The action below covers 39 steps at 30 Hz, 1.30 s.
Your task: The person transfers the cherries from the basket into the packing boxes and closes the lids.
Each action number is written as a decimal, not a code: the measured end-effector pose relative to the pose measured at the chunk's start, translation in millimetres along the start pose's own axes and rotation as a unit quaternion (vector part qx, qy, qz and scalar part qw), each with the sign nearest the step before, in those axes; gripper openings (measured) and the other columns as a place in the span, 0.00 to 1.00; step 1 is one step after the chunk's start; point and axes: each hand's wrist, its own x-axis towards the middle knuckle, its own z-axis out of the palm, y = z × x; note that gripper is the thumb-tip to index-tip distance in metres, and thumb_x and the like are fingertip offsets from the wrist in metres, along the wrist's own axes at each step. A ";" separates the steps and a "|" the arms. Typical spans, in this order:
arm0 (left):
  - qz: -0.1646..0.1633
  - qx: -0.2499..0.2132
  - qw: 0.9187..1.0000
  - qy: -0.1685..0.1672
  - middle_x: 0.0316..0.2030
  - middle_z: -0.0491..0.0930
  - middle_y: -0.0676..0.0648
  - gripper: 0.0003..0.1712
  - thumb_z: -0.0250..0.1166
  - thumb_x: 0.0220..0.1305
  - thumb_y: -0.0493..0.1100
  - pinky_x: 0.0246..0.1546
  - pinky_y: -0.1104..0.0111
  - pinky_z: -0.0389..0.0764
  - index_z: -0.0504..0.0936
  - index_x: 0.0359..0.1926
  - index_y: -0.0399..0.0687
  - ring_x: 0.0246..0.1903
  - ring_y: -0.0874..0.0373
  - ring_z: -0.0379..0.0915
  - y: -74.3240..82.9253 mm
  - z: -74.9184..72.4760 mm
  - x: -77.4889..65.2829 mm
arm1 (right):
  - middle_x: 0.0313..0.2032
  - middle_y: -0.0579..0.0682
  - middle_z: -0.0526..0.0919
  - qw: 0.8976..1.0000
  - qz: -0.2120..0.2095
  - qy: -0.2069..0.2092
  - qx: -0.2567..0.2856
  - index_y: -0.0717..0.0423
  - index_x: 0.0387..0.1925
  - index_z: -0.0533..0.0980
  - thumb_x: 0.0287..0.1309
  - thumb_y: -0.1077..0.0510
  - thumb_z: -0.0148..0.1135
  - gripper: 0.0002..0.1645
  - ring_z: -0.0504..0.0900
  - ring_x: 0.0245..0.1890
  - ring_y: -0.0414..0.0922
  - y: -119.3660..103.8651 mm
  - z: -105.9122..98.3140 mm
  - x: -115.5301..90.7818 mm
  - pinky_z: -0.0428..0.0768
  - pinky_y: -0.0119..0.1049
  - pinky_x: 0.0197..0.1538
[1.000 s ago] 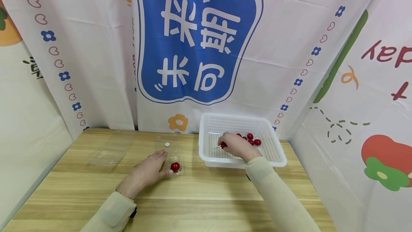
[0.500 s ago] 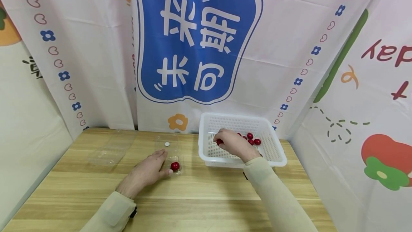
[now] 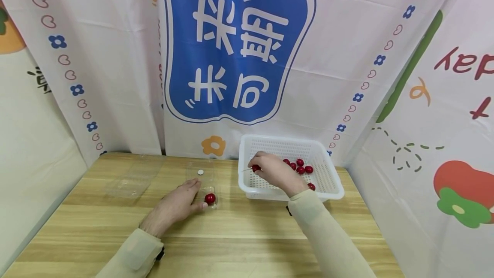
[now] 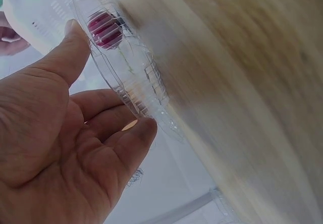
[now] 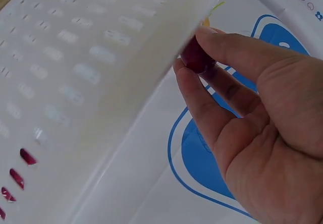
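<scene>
My right hand (image 3: 275, 171) pinches a dark red cherry (image 3: 255, 168) between thumb and fingers, its pale stem pointing left. It is over the left side of the white basket (image 3: 247, 195); in the right wrist view the cherry (image 5: 196, 55) shows just beyond the basket's rim. My left hand (image 3: 178, 203) holds the side of a small clear plastic box (image 3: 214, 190), thumb and fingertips at its edge. One cherry (image 3: 210, 198) sits inside, seen through the ribbed wall in the left wrist view. The box's lid (image 3: 200, 165) lies folded back, with a small white sticker.
Several cherries (image 3: 300, 169) lie in the basket, mostly at its back right. Another clear plastic container (image 3: 133, 179) is on the wooden table (image 3: 231, 243) at the left. A printed curtain (image 3: 127, 76) hangs behind the table.
My right hand has moved left and slightly back within the basket with its cherry, uncovering a cherry near the front rim. The left hand and the box stay in place.
</scene>
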 end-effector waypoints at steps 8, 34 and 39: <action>-0.003 -0.003 1.000 -0.001 0.88 0.64 0.21 0.51 0.74 0.84 0.55 0.91 0.32 0.67 0.67 0.85 0.19 0.89 0.23 0.62 -0.7 0.6 0.1 | 0.57 0.56 0.94 1.000 -0.025 0.004 -0.006 0.59 0.59 0.93 0.78 0.69 0.74 0.14 0.93 0.57 0.50 -18.4 -0.4 2.5 0.95 0.46 0.65; 0.013 0.001 1.000 0.011 0.86 0.66 0.19 0.51 0.76 0.83 0.55 0.89 0.32 0.69 0.68 0.83 0.18 0.86 0.21 0.65 -1.1 -0.5 -1.3 | 0.62 0.53 0.92 0.998 -0.068 0.008 0.003 0.57 0.64 0.92 0.82 0.64 0.74 0.15 0.93 0.62 0.49 -59.5 22.3 19.4 0.94 0.42 0.70; 0.019 0.005 1.000 0.016 0.85 0.67 0.19 0.51 0.76 0.82 0.55 0.89 0.32 0.71 0.68 0.83 0.17 0.86 0.21 0.66 -2.1 0.0 -1.8 | 0.61 0.51 0.92 0.997 -0.069 0.005 -0.016 0.54 0.64 0.92 0.82 0.63 0.74 0.16 0.93 0.61 0.47 -68.2 27.1 24.7 0.94 0.38 0.68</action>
